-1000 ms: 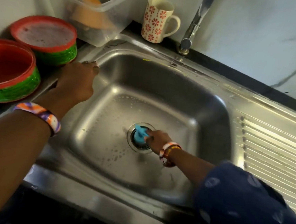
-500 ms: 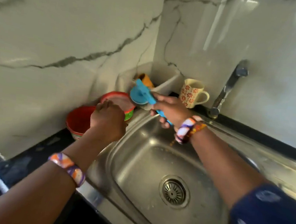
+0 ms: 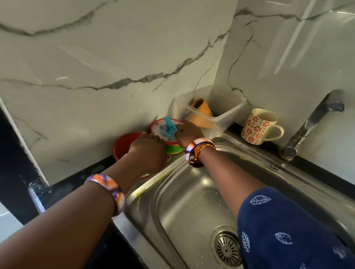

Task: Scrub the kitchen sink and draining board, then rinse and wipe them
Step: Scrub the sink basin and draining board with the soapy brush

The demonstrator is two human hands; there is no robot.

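Note:
The steel sink [image 3: 189,202] lies below me with its drain strainer [image 3: 227,248] uncovered and soap flecks on the basin. My right hand [image 3: 188,133] holds the blue scrubber [image 3: 169,127] down in the red-rimmed tub of soap [image 3: 161,136] at the counter's back left corner. My left hand [image 3: 146,153] rests, fingers curled, at the near rim of that tub, on the sink's left edge. Its fingertips are hidden. The draining board is out of view to the right.
A second red tub [image 3: 123,146] sits left of the soap tub. Behind them stand a clear plastic box [image 3: 220,110] with an orange sponge [image 3: 200,112], a flowered mug [image 3: 259,127] and the tap [image 3: 310,123]. A marble wall closes the corner.
My right hand lifted the blue scrubber out of the drain, carried it up and left, and lowered it into the soap tub. My left hand slid along the rim toward the tub.

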